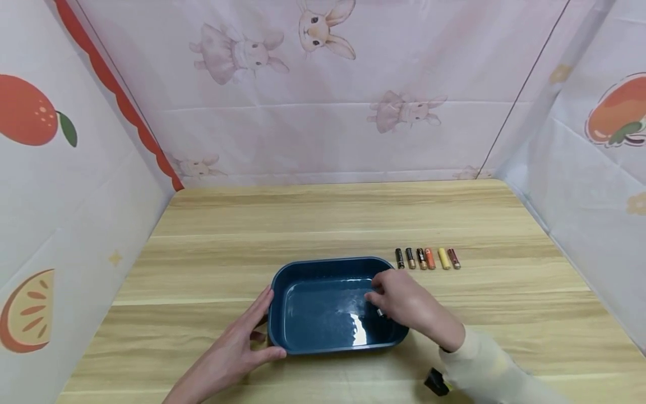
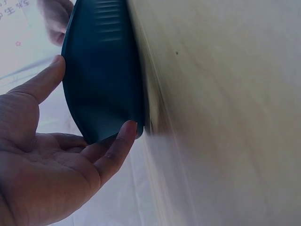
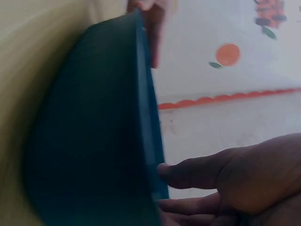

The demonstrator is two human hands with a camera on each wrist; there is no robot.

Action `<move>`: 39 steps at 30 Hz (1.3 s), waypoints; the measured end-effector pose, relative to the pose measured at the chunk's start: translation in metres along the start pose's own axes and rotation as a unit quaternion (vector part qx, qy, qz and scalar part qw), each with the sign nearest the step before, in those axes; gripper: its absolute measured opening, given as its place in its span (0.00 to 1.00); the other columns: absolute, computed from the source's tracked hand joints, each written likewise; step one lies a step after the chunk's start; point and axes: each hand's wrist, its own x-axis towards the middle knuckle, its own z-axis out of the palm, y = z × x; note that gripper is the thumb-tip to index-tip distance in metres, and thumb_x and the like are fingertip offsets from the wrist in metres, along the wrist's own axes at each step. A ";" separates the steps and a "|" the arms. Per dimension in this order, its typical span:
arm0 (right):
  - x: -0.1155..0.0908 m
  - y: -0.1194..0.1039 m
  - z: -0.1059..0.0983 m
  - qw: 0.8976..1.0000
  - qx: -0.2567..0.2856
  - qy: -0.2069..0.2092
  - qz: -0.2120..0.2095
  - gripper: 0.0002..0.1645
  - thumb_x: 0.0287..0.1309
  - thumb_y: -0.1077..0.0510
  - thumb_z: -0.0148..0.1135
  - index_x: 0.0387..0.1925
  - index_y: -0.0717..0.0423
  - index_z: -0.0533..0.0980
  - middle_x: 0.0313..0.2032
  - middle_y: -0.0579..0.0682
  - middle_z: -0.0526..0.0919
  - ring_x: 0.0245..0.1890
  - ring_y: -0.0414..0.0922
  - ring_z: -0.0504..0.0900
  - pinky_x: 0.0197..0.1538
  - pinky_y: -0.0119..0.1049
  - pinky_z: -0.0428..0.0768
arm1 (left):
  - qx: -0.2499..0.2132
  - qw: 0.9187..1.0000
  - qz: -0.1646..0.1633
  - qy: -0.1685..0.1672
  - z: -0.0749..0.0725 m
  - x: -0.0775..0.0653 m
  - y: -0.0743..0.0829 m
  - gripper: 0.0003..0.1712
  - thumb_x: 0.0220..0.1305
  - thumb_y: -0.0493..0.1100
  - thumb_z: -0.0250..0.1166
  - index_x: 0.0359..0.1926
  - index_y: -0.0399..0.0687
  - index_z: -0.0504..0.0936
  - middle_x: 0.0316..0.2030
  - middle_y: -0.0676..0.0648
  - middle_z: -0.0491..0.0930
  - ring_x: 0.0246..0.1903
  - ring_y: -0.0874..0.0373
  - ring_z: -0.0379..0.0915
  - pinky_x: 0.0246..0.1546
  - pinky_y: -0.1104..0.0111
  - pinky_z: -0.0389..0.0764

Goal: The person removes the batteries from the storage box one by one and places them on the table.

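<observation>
A dark blue rectangular bin [image 1: 323, 352] sits on the table. My left hand [image 1: 237, 345] grips its left end. In the left wrist view the thumb [image 2: 49, 77] is on the bin's rim and other fingers lie against its lower corner. My right hand [image 1: 404, 297] reaches over the right wall into the bin, fingers bent downward. Just below these fingers shows a small silvery end [image 1: 381, 312], like that of a battery; I cannot tell whether the hand holds it. In the right wrist view, the thumb [image 3: 193, 173] is by the rim.
Several batteries stand in a row behind the bin's right corner, among them an orange battery [image 1: 429, 258], a yellow battery [image 1: 444, 258] and a dark red battery [image 1: 454, 258]. A small black object [image 1: 436, 382] is beside the right sleeve [image 1: 492, 370]. Printed cloth walls surround the wooden table [image 1: 202, 241].
</observation>
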 end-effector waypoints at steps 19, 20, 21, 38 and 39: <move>0.026 0.002 0.040 0.996 -0.071 0.012 -0.053 0.28 0.53 0.69 0.73 0.10 0.49 0.66 0.12 0.38 0.58 0.13 0.35 0.61 0.17 0.28 0.60 | 0.016 0.999 -0.033 0.006 0.002 -0.001 0.002 0.63 0.58 0.59 0.77 0.84 0.56 0.47 0.82 0.47 0.44 0.76 0.43 0.54 0.65 0.49 0.73; 0.027 0.002 0.040 0.996 -0.066 0.008 -0.053 0.27 0.53 0.69 0.74 0.11 0.49 0.67 0.12 0.38 0.59 0.13 0.34 0.62 0.17 0.28 0.61 | 0.013 0.999 -0.032 0.006 0.002 -0.001 0.003 0.63 0.58 0.59 0.77 0.84 0.56 0.47 0.82 0.47 0.44 0.75 0.42 0.56 0.64 0.51 0.75; 0.028 0.001 0.040 0.997 -0.062 0.003 -0.054 0.25 0.54 0.68 0.75 0.12 0.51 0.70 0.12 0.38 0.62 0.13 0.34 0.64 0.18 0.28 0.62 | 0.012 0.999 -0.031 0.006 0.001 -0.001 0.003 0.63 0.58 0.59 0.77 0.84 0.56 0.47 0.82 0.46 0.44 0.75 0.42 0.56 0.63 0.51 0.75; 0.039 0.004 0.044 0.997 -0.017 -0.004 -0.075 0.21 0.60 0.62 0.73 0.15 0.51 0.74 0.14 0.37 0.68 0.14 0.34 0.67 0.18 0.28 0.64 | 0.012 1.000 -0.024 0.008 -0.001 -0.001 0.003 0.63 0.58 0.58 0.77 0.84 0.56 0.47 0.82 0.47 0.44 0.75 0.42 0.56 0.63 0.52 0.76; 0.040 0.004 0.043 0.997 -0.007 -0.004 -0.072 0.19 0.60 0.61 0.73 0.16 0.51 0.76 0.15 0.37 0.71 0.15 0.34 0.69 0.19 0.28 0.66 | 0.013 1.000 -0.026 0.008 -0.001 -0.001 0.003 0.63 0.58 0.59 0.77 0.84 0.56 0.47 0.82 0.47 0.44 0.75 0.42 0.55 0.63 0.51 0.75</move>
